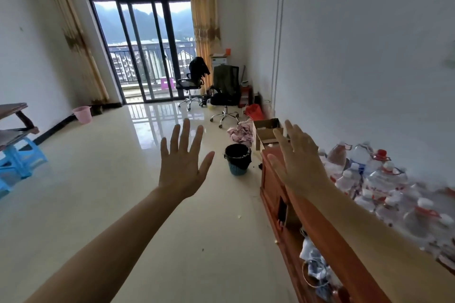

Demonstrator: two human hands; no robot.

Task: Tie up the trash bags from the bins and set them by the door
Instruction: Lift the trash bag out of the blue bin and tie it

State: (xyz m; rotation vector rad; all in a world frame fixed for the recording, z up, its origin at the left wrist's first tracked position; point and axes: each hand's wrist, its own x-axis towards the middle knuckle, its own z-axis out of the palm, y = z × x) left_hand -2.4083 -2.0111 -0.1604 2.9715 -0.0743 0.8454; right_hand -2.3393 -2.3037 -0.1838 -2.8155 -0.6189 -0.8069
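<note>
Both bare arms are reaching forward over a glossy cream tiled floor (123,204). The left hand (183,163) is spread wide, fingers splayed, back toward the camera, holding nothing. The right hand (299,165) is likewise splayed and empty, hovering above the near end of a long reddish-brown wooden cabinet (295,209) that is running along the right wall. A small round teal plastic bin lined with a black trash bag (237,158) is standing on the floor between the two hands in the picture, just beside the cabinet's far end and farther off than either hand. A crowd of clear plastic water bottles with red and white caps (384,179) is covering the cabinet top. Behind the bin, a crumpled pink cloth (241,133) and an open brown cardboard box (267,131) are lying on the floor, with a red plastic bag (254,111) farther back. Two black swivel office chairs (209,86) are standing before the dark-framed glass balcony door (142,51). A pink plastic bucket (83,114) is sitting by the left wall, and blue plastic stools (21,158) are stacked at the left edge.
</note>
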